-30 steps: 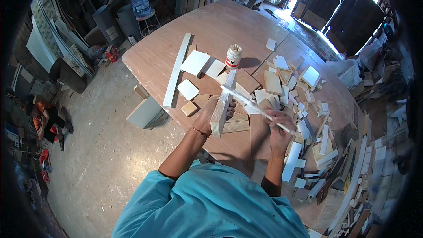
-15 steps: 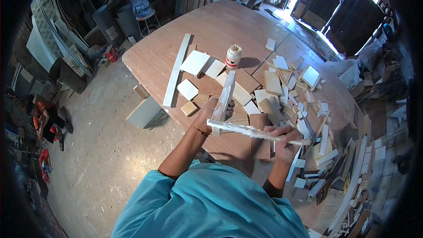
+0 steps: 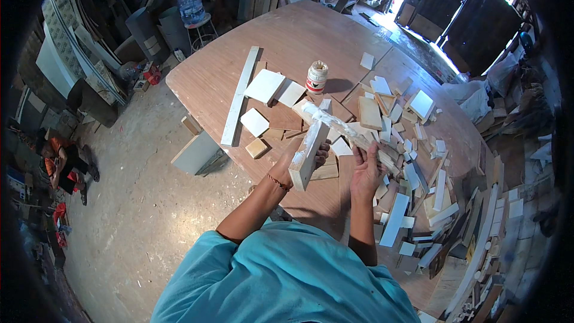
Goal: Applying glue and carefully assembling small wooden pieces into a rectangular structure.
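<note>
My left hand (image 3: pixel 286 165) is closed around a short wooden board (image 3: pixel 313 154), held tilted above the table. White paste, looking like glue, coats the board's upward edge. In my right hand (image 3: pixel 364 177) is a thin wooden stick (image 3: pixel 348 131), gripped near its lower end. Thick white paste covers the stick's far end, which crosses the top of the board; whether they touch there is hard to tell. Beyond my hands stands an open jar (image 3: pixel 317 78) with a red and white label and paste round its mouth.
The brown table (image 3: pixel 200 75) bears a long white strip (image 3: pixel 241 97), white squares (image 3: pixel 265 86) and many wood offcuts (image 3: pixel 369 113) heaped to the right. A water bottle (image 3: pixel 191 5) stands on a stool behind. Another person (image 3: pixel 63 158) sits at the far left.
My right hand has moved left, and the stick has swung so its pasted end points away, across the board's far end. The board has tilted, showing its side face.
</note>
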Demonstrator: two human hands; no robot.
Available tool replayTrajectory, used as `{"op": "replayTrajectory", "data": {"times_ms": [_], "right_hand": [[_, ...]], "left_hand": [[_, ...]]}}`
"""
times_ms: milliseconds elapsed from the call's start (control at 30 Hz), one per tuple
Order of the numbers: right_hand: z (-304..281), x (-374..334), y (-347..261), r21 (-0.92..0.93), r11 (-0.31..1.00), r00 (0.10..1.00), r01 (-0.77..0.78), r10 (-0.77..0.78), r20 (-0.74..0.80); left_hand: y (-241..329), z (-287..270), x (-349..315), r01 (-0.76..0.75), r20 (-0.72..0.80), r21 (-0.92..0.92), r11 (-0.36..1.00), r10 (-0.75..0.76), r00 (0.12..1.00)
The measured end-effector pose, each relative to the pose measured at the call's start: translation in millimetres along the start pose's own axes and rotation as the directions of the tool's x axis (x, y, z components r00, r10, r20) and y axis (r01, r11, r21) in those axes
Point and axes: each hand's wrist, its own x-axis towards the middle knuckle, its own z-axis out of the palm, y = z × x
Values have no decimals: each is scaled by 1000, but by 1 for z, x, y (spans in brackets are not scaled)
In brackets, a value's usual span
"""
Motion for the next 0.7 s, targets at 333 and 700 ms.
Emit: {"op": "replayTrajectory", "data": {"times_ms": [333, 700], "right_hand": [[11, -44, 4, -12, 1000, 996, -19, 20, 85], [19, -54, -12, -11, 998, 990, -59, 60, 130]], "left_hand": [[-11, 14, -4, -264, -215, 171, 949, 298, 930], [-6, -11, 0, -288, -286, 437, 852, 435, 854]]}}
